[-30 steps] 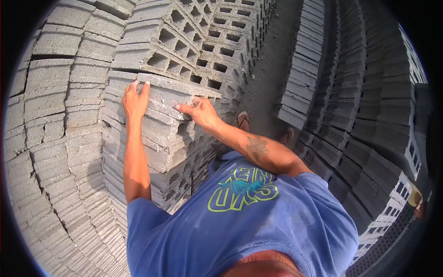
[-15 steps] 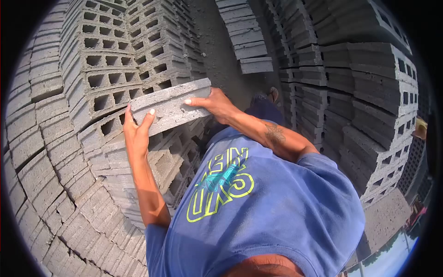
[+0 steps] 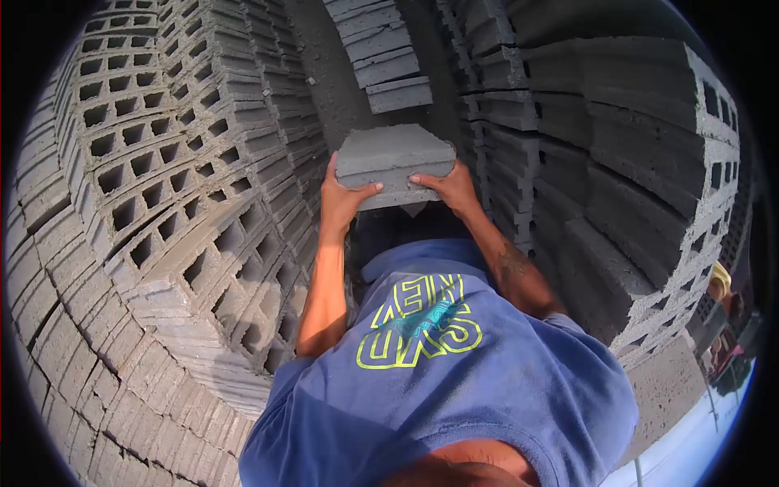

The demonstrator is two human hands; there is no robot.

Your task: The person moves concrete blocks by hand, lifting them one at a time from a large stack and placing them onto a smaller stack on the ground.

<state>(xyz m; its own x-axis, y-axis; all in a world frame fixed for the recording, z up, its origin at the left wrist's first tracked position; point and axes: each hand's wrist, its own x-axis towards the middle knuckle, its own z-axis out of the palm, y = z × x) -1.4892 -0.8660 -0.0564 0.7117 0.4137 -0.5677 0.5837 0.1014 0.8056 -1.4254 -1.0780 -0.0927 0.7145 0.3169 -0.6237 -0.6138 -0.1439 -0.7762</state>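
Note:
A grey concrete block [image 3: 396, 154] is held up in front of my body, its flat broad face turned upward and its near edge toward me. My left hand [image 3: 341, 199] is closed on the block's left end, thumb along the near side. At the right end my right hand [image 3: 456, 188] grips it the same way, thumb pressed on the near side. The fingers under and behind the block are mostly hidden. Beyond the block, a row of similar blocks [image 3: 381, 61] lies along the ground between the stacks.
Tall stacks of hollow blocks [image 3: 122, 130] rise on the left, openings facing me. A lower stack [image 3: 235, 276] stands close by my left arm. Another high wall of blocks [image 3: 641, 154] runs along the right. Stacked blocks [image 3: 89, 341] fill the far left.
The block has moved right, away from the left stack, and tipped so its broad face shows. Both hands keep their hold on its ends. The view has turned.

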